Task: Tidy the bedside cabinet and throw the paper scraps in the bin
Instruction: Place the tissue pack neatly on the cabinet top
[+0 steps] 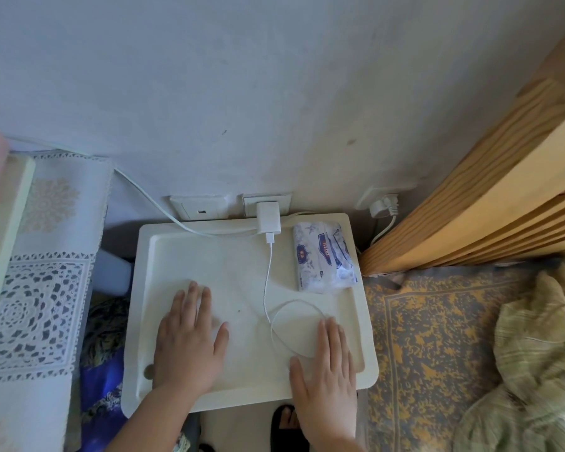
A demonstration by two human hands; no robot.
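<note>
The tissue pack (325, 256) bears dark blue labels, too blurred to read.

Scuffed pale wall (274, 93), wooden bed frame (490, 203), lace-patterned cloth (40, 288) at left.

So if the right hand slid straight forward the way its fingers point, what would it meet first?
The right hand lies flat on the cabinet top, fingertips at the looped white charging cable. That loop comes first; beyond it, probably the tissue pack near the back, though the line may pass slightly left of it.
</note>
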